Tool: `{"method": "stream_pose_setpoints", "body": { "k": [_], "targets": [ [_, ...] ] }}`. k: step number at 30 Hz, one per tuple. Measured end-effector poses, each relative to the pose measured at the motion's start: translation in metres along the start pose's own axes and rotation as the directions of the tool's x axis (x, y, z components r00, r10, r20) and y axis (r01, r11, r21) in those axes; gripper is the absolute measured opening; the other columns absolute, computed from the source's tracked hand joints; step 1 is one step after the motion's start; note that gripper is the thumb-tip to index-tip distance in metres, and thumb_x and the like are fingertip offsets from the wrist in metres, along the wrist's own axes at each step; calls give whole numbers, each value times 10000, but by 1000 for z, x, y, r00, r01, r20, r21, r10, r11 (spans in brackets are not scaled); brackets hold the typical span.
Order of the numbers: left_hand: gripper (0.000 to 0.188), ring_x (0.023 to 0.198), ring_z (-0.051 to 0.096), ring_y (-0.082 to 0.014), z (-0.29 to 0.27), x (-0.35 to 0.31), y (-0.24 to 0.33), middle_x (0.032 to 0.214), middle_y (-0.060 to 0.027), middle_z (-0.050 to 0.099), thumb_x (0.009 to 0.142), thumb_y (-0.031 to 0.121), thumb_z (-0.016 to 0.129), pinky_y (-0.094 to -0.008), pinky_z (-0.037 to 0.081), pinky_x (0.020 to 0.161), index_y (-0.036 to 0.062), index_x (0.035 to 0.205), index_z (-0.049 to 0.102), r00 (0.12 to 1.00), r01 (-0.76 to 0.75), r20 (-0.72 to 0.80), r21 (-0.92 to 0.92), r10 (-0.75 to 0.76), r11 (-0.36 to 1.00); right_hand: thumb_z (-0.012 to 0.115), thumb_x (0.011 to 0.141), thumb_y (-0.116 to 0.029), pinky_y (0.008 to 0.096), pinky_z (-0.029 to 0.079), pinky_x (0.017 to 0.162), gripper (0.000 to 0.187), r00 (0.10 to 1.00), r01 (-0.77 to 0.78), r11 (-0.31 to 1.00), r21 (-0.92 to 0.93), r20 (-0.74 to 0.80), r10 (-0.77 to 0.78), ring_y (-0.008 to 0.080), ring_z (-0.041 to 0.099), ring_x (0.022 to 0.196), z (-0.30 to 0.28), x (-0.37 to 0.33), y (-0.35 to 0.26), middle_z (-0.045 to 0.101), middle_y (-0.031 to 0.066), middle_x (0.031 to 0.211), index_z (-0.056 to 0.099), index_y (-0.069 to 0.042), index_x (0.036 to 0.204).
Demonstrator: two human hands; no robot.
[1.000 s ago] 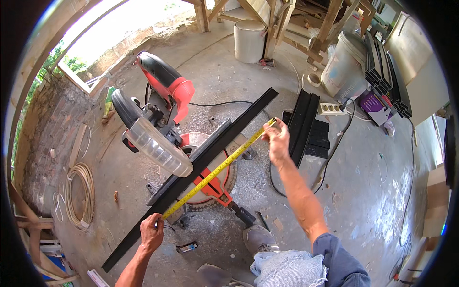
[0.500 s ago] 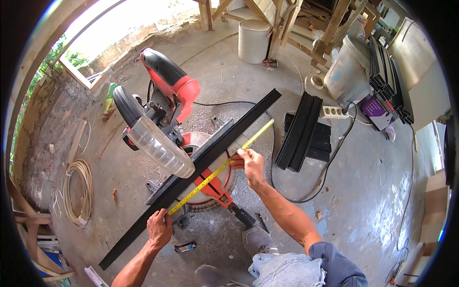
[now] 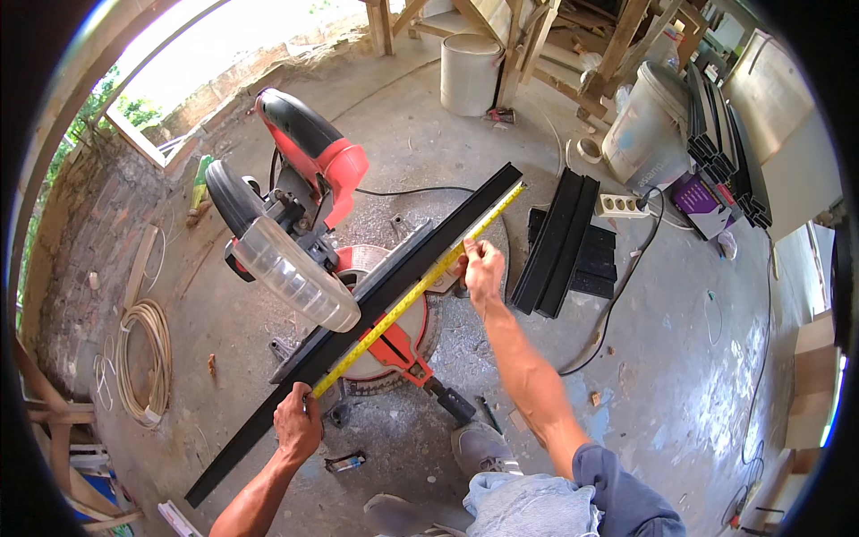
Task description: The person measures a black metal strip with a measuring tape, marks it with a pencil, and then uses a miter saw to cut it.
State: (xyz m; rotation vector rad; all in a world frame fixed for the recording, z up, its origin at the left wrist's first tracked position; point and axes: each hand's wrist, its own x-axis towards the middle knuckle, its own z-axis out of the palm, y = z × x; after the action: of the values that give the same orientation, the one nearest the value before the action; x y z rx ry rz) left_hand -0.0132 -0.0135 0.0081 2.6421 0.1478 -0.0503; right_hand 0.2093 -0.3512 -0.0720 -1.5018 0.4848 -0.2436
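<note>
A long black channel bar (image 3: 234, 455) lies slantwise across the red miter saw (image 3: 394, 345), passing beneath the clear blade guard (image 3: 300, 276). Along the bar's near edge stretches a yellow tape measure blade (image 3: 413, 295). My left hand (image 3: 297, 421) is closed around its lower-left end, against the bar; whether the tape's case sits inside that hand is hidden. My right hand (image 3: 484, 271) pinches the blade between thumb and fingers close to its upper-right end. The blade's tip sticks out past those fingers, almost level with the bar's far end.
Right of the saw, more black channel pieces (image 3: 557, 246) lie by a white power strip (image 3: 622, 206) with a trailing black cord. A lighter-like item (image 3: 345, 463) is on the floor near my shoe (image 3: 483, 447). Coiled tan hose (image 3: 146, 362) lies left; buckets (image 3: 470, 76) stand behind.
My right hand has moved up and away with the tape, swinging its far end in alongside the black bar. My left hand keeps its place at the lower end.
</note>
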Motion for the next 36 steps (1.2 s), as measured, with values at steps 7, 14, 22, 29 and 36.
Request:
{"method": "stream_pose_setpoints", "body": {
  "k": [7,14,22,29,36],
  "targets": [
    [91,744,611,-382,4,-15,-16,813,-172,595,908,90,624,-484,453,642,42,934,550,998,10,-65,75,-5,997,649,985,-322,319,452,457,374,988,114,937,-330,-62,-142,126,577,477,-4,69,32,641,62,648,660,15,821],
    [93,740,603,-384,4,-12,-23,846,-175,568,902,116,634,-495,457,630,46,915,574,997,38,-73,103,-31,994,651,984,-327,327,463,463,373,974,195,898,-394,-33,-226,134,580,485,-6,94,52,624,53,630,669,14,833],
    [143,783,639,-411,4,-12,-35,878,-189,600,881,203,666,-519,498,658,66,899,631,991,126,-58,165,-118,978,618,977,-359,335,486,484,420,1000,14,975,-221,30,-7,164,626,517,-2,61,16,639,76,644,647,13,785],
    [125,783,642,-397,0,-8,-22,870,-177,610,864,170,676,-503,497,665,56,908,649,987,155,-64,192,-146,969,637,983,-301,292,486,509,311,987,-45,997,-67,151,55,135,649,575,-15,58,19,664,54,728,631,-26,837],
    [139,785,649,-410,-9,-7,-21,905,-193,599,893,179,657,-515,501,656,54,952,641,988,150,5,229,-155,962,673,968,-306,281,497,552,322,980,-51,997,-50,189,59,153,678,618,-5,62,17,697,75,747,669,3,877]
  ]
}}
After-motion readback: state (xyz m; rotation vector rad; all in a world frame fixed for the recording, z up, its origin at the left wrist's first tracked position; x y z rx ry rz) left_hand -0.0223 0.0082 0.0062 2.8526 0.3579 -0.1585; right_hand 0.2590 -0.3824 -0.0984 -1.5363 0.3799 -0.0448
